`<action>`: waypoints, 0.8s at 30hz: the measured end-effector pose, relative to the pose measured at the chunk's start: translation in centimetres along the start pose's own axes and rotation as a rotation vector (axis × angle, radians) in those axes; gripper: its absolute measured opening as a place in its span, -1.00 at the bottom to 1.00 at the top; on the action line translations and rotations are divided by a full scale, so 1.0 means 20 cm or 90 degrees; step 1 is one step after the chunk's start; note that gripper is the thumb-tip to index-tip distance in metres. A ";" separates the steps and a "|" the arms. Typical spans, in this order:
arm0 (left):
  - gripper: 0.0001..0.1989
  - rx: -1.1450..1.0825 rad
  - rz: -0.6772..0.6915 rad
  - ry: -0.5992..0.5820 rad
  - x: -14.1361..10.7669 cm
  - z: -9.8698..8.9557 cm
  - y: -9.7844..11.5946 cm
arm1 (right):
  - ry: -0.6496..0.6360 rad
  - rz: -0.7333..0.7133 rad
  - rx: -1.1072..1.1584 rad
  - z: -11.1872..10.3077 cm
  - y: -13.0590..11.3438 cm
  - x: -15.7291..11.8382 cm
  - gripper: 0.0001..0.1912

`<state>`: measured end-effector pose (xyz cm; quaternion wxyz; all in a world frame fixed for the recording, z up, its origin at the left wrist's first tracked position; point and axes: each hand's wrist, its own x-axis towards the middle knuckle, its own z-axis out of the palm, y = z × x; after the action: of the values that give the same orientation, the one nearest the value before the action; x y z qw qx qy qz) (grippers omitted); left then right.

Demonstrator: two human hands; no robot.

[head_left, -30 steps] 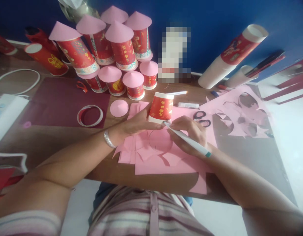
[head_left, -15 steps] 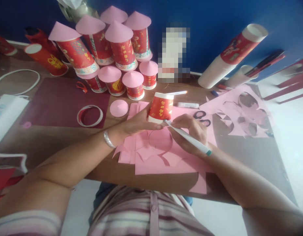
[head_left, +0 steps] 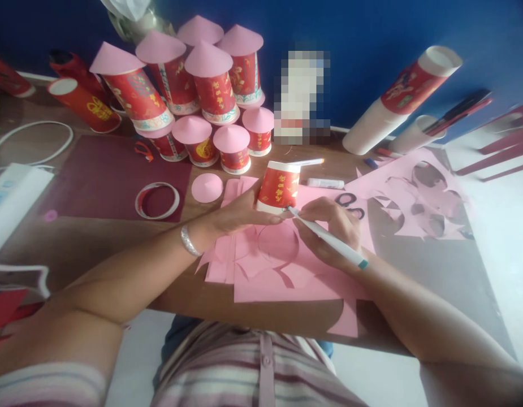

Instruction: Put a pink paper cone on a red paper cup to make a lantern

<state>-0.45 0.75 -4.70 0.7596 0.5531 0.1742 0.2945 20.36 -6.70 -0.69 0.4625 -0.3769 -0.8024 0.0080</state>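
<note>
A red paper cup [head_left: 279,185] with gold characters and a white band is held in my left hand [head_left: 244,213], its fingers wrapped round the cup's left side and base. My right hand [head_left: 332,232] grips a white marker [head_left: 331,240] with a green end. The marker's tip touches the white band at the cup's lower edge, where a small dark mark shows. Beneath both hands lie pink paper sheets [head_left: 261,285] with curved cuts. Left of the cup rests a small pink cone [head_left: 207,187].
Red cups with pink cone tops [head_left: 208,85] stand at the back left. Black-handled scissors [head_left: 350,206] and a capped tube [head_left: 325,183] lie right of the cup. Cut pink scraps [head_left: 414,198], a tall cup stack [head_left: 399,102] and a pen cup [head_left: 418,133] are farther right. A paper ring [head_left: 157,200] lies left.
The view has shifted slightly. The marker tip has moved a little to the right along the cup's white band; both hands keep their hold.
</note>
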 end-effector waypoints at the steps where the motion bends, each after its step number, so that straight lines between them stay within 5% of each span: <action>1: -0.48 0.003 -0.001 0.001 0.00 0.00 0.00 | -0.002 0.003 0.002 0.00 0.00 0.00 -0.81; 24: -0.49 -0.031 -0.007 -0.007 0.00 0.00 0.00 | -0.005 -0.003 -0.017 0.00 -0.01 0.00 -0.81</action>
<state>-0.44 0.85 -4.68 0.7756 0.5349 0.1659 0.2914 20.26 -6.81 -0.68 0.4543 -0.3812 -0.8052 -0.0023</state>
